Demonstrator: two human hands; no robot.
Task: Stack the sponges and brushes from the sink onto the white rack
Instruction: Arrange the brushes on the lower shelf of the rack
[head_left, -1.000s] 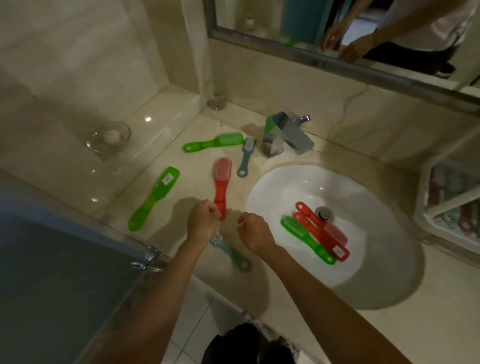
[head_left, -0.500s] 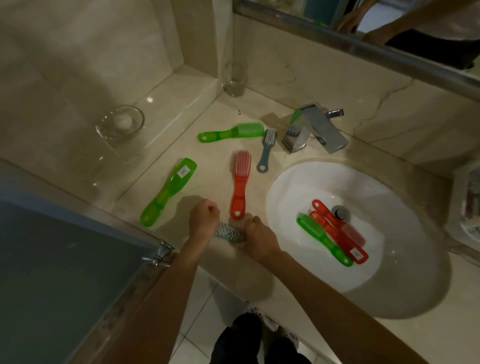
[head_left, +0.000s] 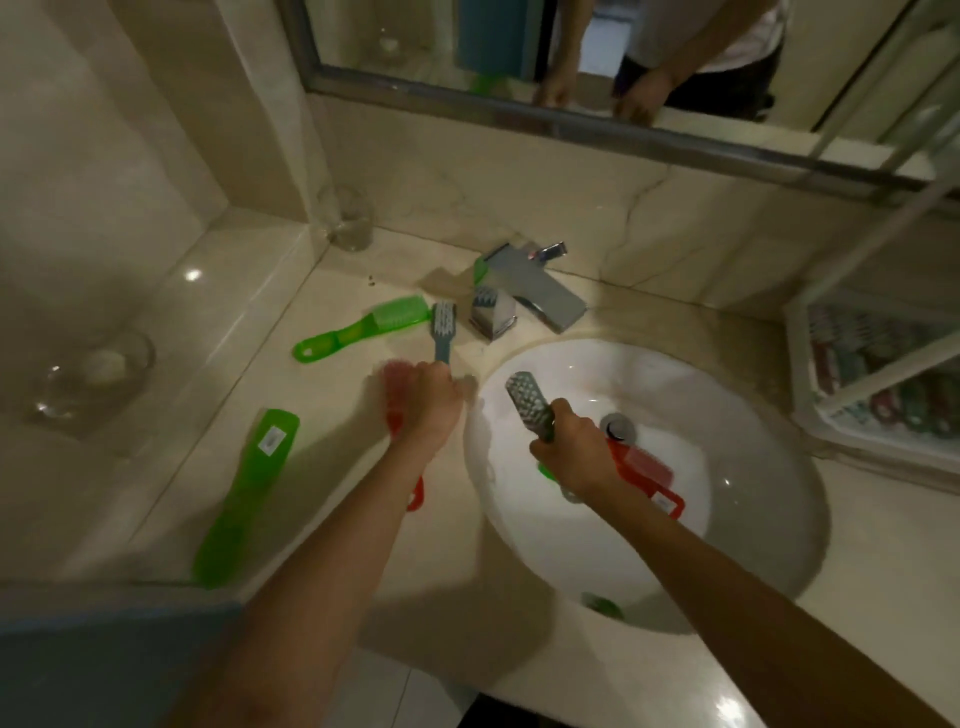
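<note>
While the right hand (head_left: 574, 452) grips a grey brush (head_left: 525, 400) over the sink (head_left: 753, 545), the left hand (head_left: 431, 402) curls at a small brush (head_left: 443, 325) on the counter (head_left: 332, 415), grip unconfirmed.

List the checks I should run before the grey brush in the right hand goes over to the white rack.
1. Right hand grip on grey brush: ok, fingers wrapped round the handle.
2. Left hand hold on the counter brush: cannot tell, it is at the handle end but blurred.
3. White rack located: ok, right of the sink.
4. Free room on the rack: cannot tell, its shelf already holds items.
5. Sink emptied: not ok, red brushes lie by the drain.
</note>
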